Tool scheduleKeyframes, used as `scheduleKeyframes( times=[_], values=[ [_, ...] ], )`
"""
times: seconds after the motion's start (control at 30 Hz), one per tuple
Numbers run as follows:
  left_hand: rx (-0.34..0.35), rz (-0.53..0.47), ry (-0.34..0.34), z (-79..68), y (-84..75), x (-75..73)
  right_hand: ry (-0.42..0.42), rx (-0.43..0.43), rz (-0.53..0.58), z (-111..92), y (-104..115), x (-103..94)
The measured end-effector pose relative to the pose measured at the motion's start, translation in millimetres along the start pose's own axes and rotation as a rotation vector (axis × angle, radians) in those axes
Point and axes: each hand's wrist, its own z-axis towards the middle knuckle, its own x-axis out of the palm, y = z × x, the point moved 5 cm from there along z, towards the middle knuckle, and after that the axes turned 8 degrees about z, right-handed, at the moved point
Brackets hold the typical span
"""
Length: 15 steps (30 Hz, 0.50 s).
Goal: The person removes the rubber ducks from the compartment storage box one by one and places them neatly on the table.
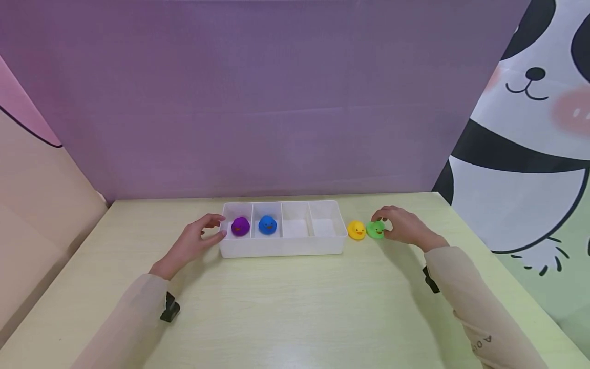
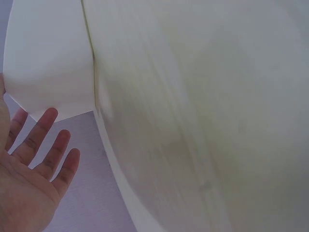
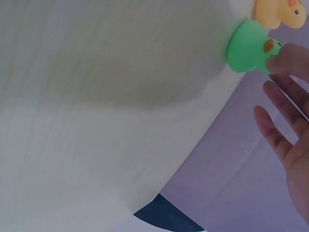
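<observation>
A white compartment box [image 1: 281, 247] stands on the table. In its leftmost compartment sits a purple rubber duck [image 1: 240, 226], and the compartment beside that one holds a blue rubber duck [image 1: 267, 225]. My left hand [image 1: 193, 241] is at the box's left end, fingertips and thumb touching or nearly touching it; in the left wrist view its fingers [image 2: 63, 145] are spread. To the right of the box, my right hand [image 1: 405, 227] pinches a green rubber duck [image 1: 375, 230] between thumb and fingers. The green duck [image 3: 244, 48] appears to rest on the table, close beside a yellow rubber duck [image 1: 357, 230].
The pale wooden table [image 1: 286, 307] ends at a purple backdrop [image 1: 276, 102] behind the box. A panda picture [image 1: 530, 154] covers the wall on the right. The box's two right compartments [image 1: 324, 220] hold nothing.
</observation>
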Motion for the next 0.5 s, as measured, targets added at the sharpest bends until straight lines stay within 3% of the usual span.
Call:
scheduleKeyframes(
  times=[0.5],
  values=[
    [-0.002,-0.001,0.001,-0.1,-0.8,-0.1,-0.03,-0.038,-0.025,9.1,10.6,-19.1]
  ],
)
